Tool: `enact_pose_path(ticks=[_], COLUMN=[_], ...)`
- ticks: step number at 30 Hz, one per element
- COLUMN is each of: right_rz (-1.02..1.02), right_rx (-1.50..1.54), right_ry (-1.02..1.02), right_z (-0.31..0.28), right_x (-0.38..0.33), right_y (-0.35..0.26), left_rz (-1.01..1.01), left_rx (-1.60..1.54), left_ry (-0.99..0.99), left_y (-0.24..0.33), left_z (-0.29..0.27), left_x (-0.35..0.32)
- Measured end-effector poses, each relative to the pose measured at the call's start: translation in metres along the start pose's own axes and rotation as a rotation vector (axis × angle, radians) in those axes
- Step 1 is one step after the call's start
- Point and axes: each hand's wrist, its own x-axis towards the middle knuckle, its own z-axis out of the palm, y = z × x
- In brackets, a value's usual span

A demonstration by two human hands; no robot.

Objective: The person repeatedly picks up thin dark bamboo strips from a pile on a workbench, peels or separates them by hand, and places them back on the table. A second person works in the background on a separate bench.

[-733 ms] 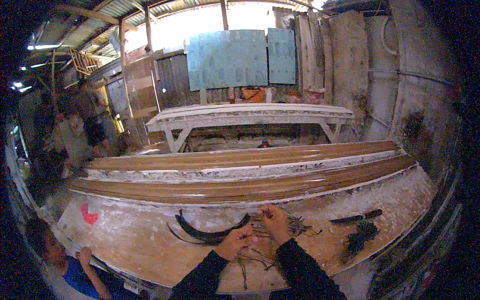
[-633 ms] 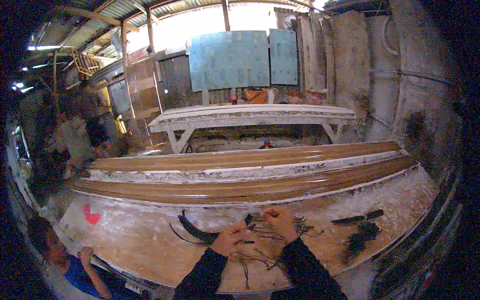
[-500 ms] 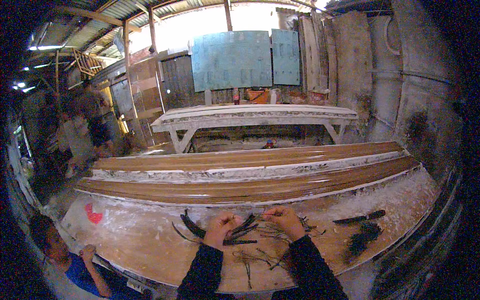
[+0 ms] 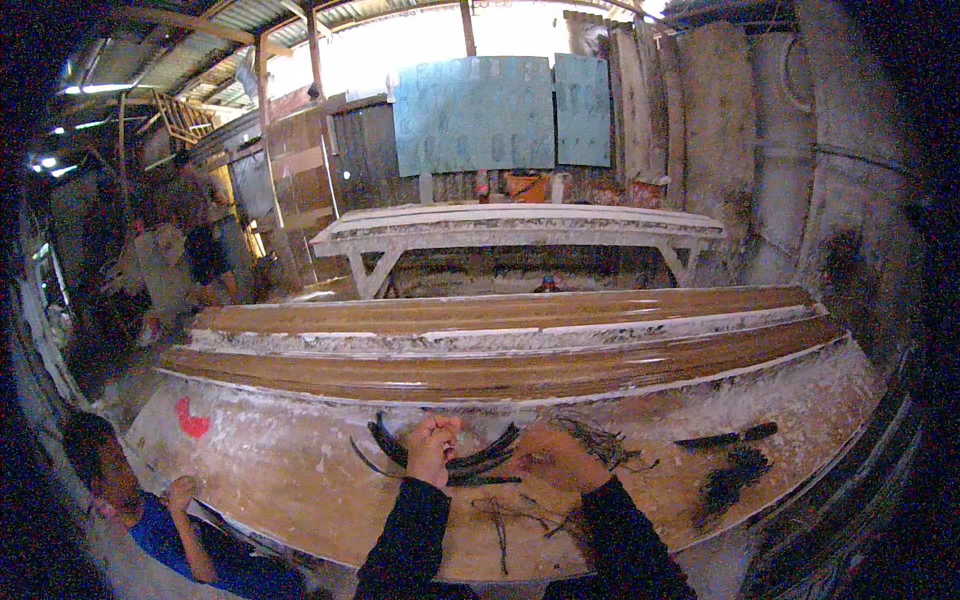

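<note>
My left hand [image 4: 432,452] is closed, its fingers pressed together above a bunch of black curved strips [image 4: 482,463] on the wooden table [image 4: 290,470]. Whatever it may hold is too small to make out. To the right of the strips' ends is my right hand [image 4: 560,458], its fingers curled inward and smeared by motion. Thin dark strands [image 4: 597,440] lie in a loose tangle beside and beyond the right hand. More loose strands [image 4: 503,522] are scattered on the tabletop between my forearms.
A dark knife [image 4: 727,436] lies at the right near a black fibrous clump [image 4: 735,474]. Long brown glossy mouldings [image 4: 480,375] cross the table's far side. A red piece [image 4: 190,418] lies at left. A person in blue [image 4: 165,525] sits at the left edge.
My right hand has come down and slightly left from its raised pinch, toward the ends of the black strips. My left hand has risen slightly. The view has shifted a little.
</note>
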Motion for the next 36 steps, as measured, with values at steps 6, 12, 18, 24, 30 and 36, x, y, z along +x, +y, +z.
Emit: enact_pose_path(ticks=[6, 12, 18, 24, 30, 36], right_rz=[0.009, 0.366, 0.528, 0.556, 0.607, 0.313], right_rx=[-0.234, -0.131, -0.307, -0.54, -0.725, -0.406], right_ry=[-0.228, -0.128, -0.098, -0.105, 0.04, 0.111], right_z=[-0.006, -0.048, -0.085, -0.098, -0.098, -0.056], right_x=[-0.002, -0.019, -0.042, -0.056, -0.049, -0.018], right_y=[-0.024, -0.033, -0.018, 0.009, 0.0, -0.016], left_rz=[-0.065, 0.394, 0.294, 0.355, 0.308, 0.34], left_rx=[0.113, 0.656, 0.91, 1.164, 1.126, 0.629], left_ry=[-0.02, -0.333, -0.717, -0.762, -0.632, -0.233], left_y=[0.001, 0.0, -0.013, -0.007, 0.001, 0.017], left_z=[0.002, -0.004, -0.008, -0.003, 0.006, 0.011], left_x=[-0.006, 0.005, 0.003, -0.007, -0.009, -0.013])
